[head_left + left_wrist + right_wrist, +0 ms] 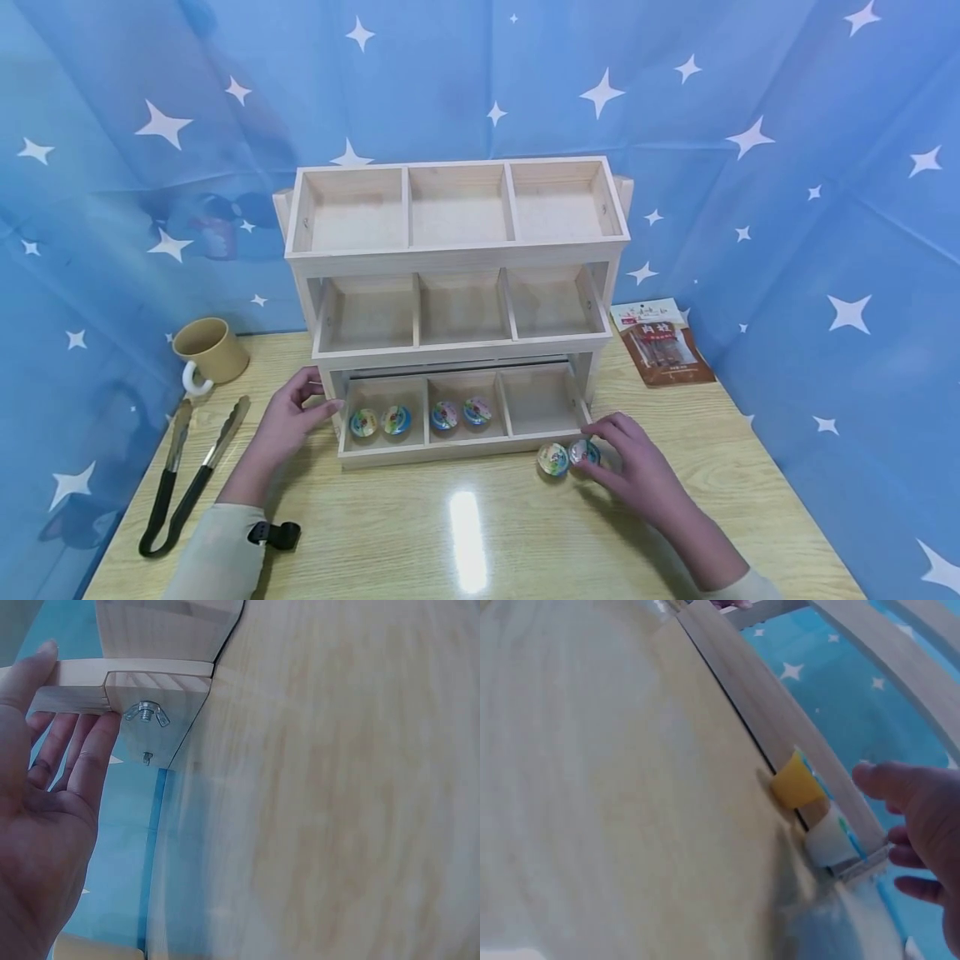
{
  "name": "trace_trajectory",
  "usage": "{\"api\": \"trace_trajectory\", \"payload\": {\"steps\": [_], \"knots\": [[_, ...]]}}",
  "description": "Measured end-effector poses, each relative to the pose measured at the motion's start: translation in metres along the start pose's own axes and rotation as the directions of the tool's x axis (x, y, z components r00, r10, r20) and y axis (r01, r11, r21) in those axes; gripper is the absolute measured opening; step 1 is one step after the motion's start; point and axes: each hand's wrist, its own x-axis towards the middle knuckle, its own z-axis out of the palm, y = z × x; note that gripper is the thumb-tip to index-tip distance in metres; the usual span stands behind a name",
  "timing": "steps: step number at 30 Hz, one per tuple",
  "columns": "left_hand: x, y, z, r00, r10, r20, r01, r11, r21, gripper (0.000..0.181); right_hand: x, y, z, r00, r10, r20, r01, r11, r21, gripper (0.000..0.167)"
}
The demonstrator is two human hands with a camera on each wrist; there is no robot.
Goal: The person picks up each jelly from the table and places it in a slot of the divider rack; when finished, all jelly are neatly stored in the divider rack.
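Observation:
A three-tier wooden rack (459,258) stands at the middle of the table. My left hand (294,417) grips its left side post, thumb on one face and fingers on the other in the left wrist view. My right hand (633,467) hovers over two small jelly cups by the rack's front right corner, thumb and fingers spread apart. One is a yellow cup (796,784), the other a white cup (829,841); both have printed lids. In the bottom tier, two jelly cups (380,422) occupy the left compartment and two more cups (460,413) the middle one.
A tan mug (212,350) and black-handled tongs (197,483) are on the left of the table. A brown snack packet (663,343) lies at the back right. Blue star-printed cloth (480,83) hangs behind and at both sides.

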Motion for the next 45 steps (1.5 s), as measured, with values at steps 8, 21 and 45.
{"api": "trace_trajectory", "payload": {"steps": [8, 21, 45], "knots": [[-0.001, 0.001, 0.000, 1.000, -0.015, -0.007, 0.015, 1.000, 0.011, 0.048, -0.013, 0.005, 0.006, 0.996, 0.091, 0.003, -0.091, 0.996, 0.001, 0.050], [0.000, 0.000, 0.001, 1.000, -0.009, 0.000, 0.009, 1.000, -0.001, 0.046, -0.018, 0.006, 0.013, 0.990, 0.140, 0.024, -0.139, 0.990, -0.035, 0.050], [-0.001, 0.002, 0.000, 1.000, -0.005, -0.003, 0.005, 1.000, 0.024, 0.047, -0.012, 0.003, 0.005, 0.990, 0.143, -0.011, -0.141, 0.982, 0.126, 0.053]]}}
